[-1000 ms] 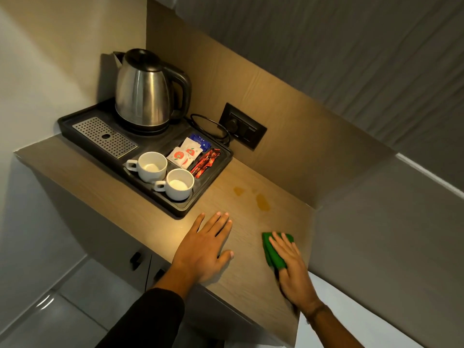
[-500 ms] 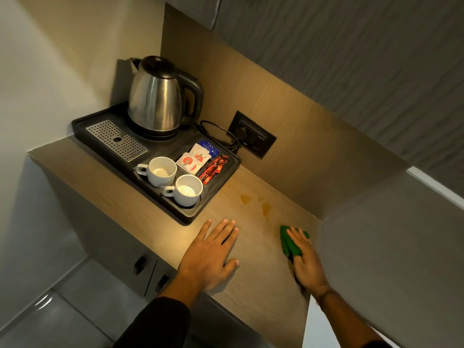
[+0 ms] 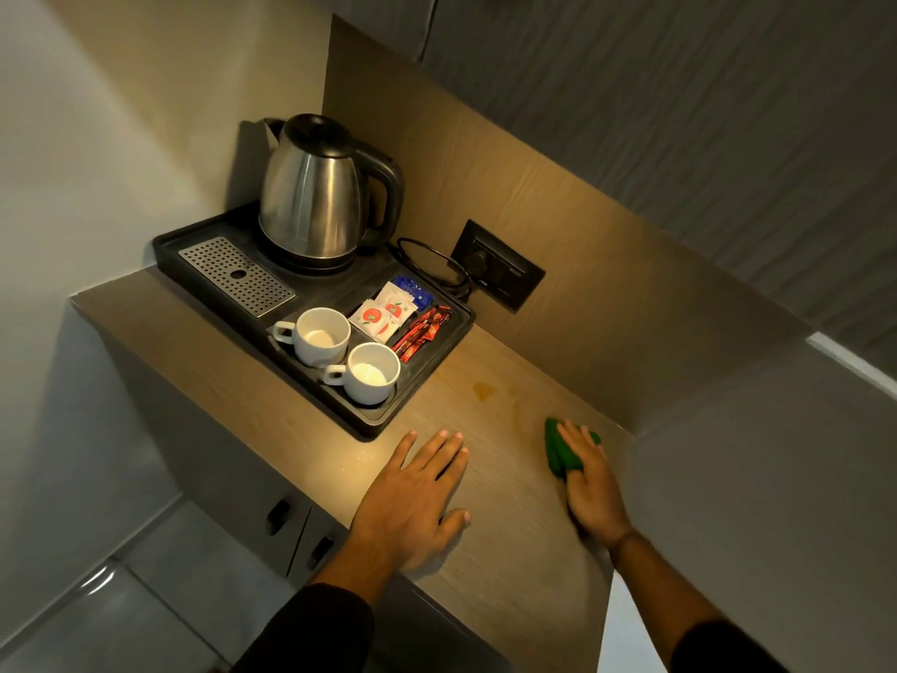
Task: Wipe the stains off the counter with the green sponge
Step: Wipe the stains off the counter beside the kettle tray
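My right hand (image 3: pixel 589 483) presses the green sponge (image 3: pixel 558 449) flat on the wooden counter (image 3: pixel 509 551), near the back right corner. Only the sponge's left part shows past my fingers. An orange-brown stain (image 3: pixel 484 391) lies on the counter to the upper left of the sponge, a short gap away. A fainter smear (image 3: pixel 518 405) curves between the stain and the sponge. My left hand (image 3: pixel 412 497) rests palm down on the counter, fingers spread, left of the sponge.
A black tray (image 3: pixel 427 376) at the back left holds a steel kettle (image 3: pixel 315 196), two white cups (image 3: pixel 323 335), sachets (image 3: pixel 388 313) and a drip grate (image 3: pixel 238 274). A wall socket (image 3: pixel 500 272) with a cord sits behind. Walls close the right side; cabinet doors (image 3: pixel 291 522) below.
My right hand has slid the sponge away from me toward the back wall. One of the stains near the sponge now shows only as a faint smear. My left hand stays put.
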`<state>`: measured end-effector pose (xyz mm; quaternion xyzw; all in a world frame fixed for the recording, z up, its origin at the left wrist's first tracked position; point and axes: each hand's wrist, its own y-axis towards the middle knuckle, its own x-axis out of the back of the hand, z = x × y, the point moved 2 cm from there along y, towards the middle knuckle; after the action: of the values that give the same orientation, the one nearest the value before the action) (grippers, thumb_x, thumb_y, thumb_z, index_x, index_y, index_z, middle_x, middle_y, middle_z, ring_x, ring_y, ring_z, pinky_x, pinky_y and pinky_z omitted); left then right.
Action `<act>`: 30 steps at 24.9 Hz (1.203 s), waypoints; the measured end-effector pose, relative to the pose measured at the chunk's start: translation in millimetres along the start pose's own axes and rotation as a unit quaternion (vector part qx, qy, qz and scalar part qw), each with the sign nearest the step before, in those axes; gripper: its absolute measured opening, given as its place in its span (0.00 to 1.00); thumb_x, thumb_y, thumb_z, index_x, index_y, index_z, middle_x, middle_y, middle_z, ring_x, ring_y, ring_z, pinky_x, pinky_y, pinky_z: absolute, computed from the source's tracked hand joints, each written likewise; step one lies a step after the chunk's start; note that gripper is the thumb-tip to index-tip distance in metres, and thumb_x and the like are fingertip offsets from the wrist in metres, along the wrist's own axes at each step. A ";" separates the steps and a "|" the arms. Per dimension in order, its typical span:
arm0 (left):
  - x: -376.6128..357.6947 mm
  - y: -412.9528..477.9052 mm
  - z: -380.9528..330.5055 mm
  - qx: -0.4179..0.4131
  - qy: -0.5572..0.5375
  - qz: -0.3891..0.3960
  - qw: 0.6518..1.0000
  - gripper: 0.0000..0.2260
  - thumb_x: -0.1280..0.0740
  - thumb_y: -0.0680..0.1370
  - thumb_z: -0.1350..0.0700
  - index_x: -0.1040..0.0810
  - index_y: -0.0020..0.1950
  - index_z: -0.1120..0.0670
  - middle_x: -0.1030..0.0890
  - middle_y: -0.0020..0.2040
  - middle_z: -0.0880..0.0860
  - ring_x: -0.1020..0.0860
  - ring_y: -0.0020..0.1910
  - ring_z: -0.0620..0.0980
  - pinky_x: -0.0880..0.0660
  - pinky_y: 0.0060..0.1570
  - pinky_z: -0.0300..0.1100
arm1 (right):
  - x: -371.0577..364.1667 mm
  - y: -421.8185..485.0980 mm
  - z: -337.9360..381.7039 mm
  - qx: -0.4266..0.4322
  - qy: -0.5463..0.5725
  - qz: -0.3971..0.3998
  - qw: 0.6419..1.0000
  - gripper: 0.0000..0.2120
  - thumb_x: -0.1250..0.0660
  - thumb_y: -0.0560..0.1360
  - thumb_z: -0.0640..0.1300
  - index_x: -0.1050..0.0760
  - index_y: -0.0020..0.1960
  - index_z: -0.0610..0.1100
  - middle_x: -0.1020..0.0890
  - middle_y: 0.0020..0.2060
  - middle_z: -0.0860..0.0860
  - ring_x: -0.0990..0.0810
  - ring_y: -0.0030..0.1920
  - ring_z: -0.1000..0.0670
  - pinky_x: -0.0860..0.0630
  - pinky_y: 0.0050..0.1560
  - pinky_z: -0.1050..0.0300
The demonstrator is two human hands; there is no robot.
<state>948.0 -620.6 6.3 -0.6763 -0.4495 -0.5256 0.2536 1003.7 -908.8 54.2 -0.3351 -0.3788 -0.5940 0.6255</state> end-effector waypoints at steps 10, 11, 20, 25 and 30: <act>-2.0 0.5 1.6 0.002 -0.010 0.006 1.000 0.34 0.51 0.84 0.34 0.53 0.85 0.51 0.53 0.86 0.52 0.59 0.83 0.50 0.63 0.80 0.56 | -20.0 -5.3 15.9 0.083 0.005 0.041 0.996 0.35 0.44 0.71 0.32 0.34 0.76 0.52 0.34 0.77 0.52 0.44 0.80 0.51 0.54 0.80 0.52; -1.6 0.4 1.1 0.002 -0.011 0.006 1.000 0.35 0.51 0.84 0.33 0.52 0.85 0.51 0.53 0.86 0.51 0.58 0.83 0.50 0.64 0.79 0.56 | -14.4 9.6 16.9 0.060 0.008 0.029 0.998 0.34 0.43 0.71 0.30 0.33 0.75 0.49 0.33 0.77 0.49 0.43 0.80 0.46 0.52 0.81 0.49; -1.2 1.0 2.1 0.004 -0.020 0.008 1.000 0.35 0.50 0.84 0.34 0.51 0.85 0.51 0.51 0.86 0.52 0.57 0.83 0.50 0.61 0.80 0.57 | -33.1 21.4 39.9 0.112 -0.004 0.058 0.992 0.38 0.43 0.68 0.30 0.33 0.76 0.50 0.33 0.77 0.52 0.45 0.80 0.50 0.54 0.80 0.46; 3.7 1.2 0.1 0.000 -0.012 0.014 1.000 0.34 0.50 0.84 0.35 0.51 0.85 0.52 0.51 0.86 0.52 0.56 0.84 0.51 0.62 0.80 0.56 | -26.6 84.1 62.1 0.013 0.001 0.009 1.000 0.34 0.41 0.71 0.24 0.32 0.75 0.44 0.33 0.77 0.44 0.42 0.79 0.40 0.51 0.80 0.43; 4.6 -0.1 -1.0 0.003 -0.010 0.022 1.000 0.34 0.50 0.84 0.35 0.52 0.85 0.52 0.52 0.86 0.53 0.58 0.84 0.51 0.56 0.81 0.60 | -43.3 42.9 60.8 0.131 -0.021 0.082 0.988 0.37 0.43 0.69 0.29 0.35 0.76 0.49 0.35 0.78 0.51 0.47 0.80 0.50 0.56 0.81 0.48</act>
<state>947.7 -619.8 10.9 -0.6905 -0.4382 -0.5120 0.2629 1041.6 -831.8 47.4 -0.2924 -0.4381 -0.4788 0.7024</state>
